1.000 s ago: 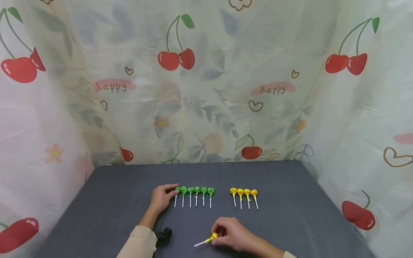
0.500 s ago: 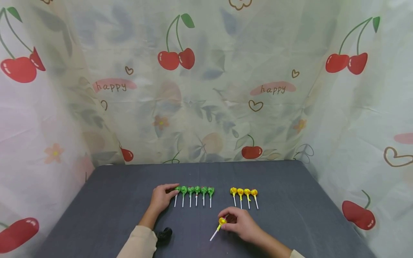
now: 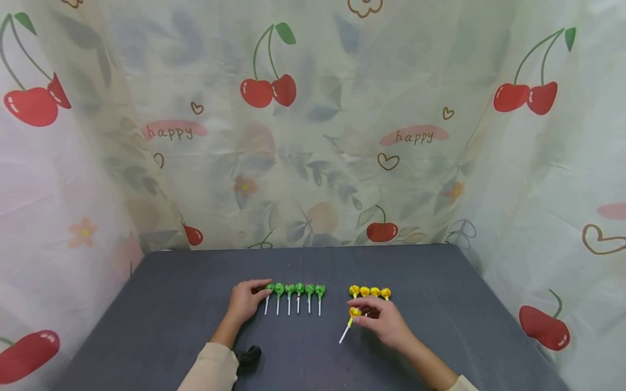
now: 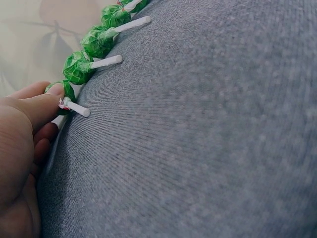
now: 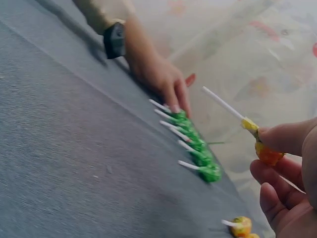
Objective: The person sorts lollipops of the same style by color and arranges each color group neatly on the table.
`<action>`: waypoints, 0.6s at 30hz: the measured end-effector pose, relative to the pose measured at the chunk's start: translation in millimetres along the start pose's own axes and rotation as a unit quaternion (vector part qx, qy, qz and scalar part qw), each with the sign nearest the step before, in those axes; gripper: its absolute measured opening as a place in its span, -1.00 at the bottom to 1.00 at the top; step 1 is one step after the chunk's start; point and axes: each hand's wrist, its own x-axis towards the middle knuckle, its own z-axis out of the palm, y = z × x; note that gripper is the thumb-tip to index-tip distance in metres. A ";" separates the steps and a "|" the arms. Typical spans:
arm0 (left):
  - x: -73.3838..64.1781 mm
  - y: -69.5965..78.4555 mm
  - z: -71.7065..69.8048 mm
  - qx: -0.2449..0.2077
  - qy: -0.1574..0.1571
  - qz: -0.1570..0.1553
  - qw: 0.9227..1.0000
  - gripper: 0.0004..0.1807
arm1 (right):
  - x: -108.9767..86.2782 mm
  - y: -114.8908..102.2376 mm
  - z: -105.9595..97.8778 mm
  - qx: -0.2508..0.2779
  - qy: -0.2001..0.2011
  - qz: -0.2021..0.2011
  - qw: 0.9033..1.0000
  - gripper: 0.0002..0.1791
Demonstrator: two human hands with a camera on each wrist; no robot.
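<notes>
My left hand (image 3: 245,300) pinches the leftmost green lollipop (image 4: 63,90) by its wrapped head, thumb on top. That lollipop lies at the end of a row of several green lollipops (image 3: 299,289), their white sticks toward me. In my right hand (image 3: 383,320) a yellow lollipop (image 5: 267,152) is pinched at its head between thumb and fingers, its stick slanting down to the left in the head view. It is held just in front of a second row, made of several yellow lollipops (image 3: 364,291), whose sticks are mostly hidden behind the hand.
A dark grey cloth covers the table (image 3: 195,282). Around the back and sides hangs a pale curtain (image 3: 313,136) printed with cherries. A black wrist device (image 3: 249,357) shows beside the left sleeve (image 3: 211,366).
My right hand has carried the yellow lollipop away from me and to the right, up to the yellow row. The left hand has stayed on the green lollipop.
</notes>
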 end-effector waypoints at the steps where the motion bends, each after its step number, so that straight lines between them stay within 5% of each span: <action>1: -0.1 0.1 0.2 0.000 0.000 -0.002 1.000 -0.70 | 0.4 -0.6 -2.7 0.002 0.003 0.007 1.000 -0.65; 9: -1.9 0.3 1.7 0.000 0.008 0.004 1.000 -0.71 | 7.2 -4.4 -21.6 0.004 0.062 0.054 0.997 -0.62; 18: -1.2 0.8 0.7 -0.004 0.001 -0.005 1.000 -0.69 | 15.3 1.6 -44.2 -0.034 0.112 0.048 0.992 -0.72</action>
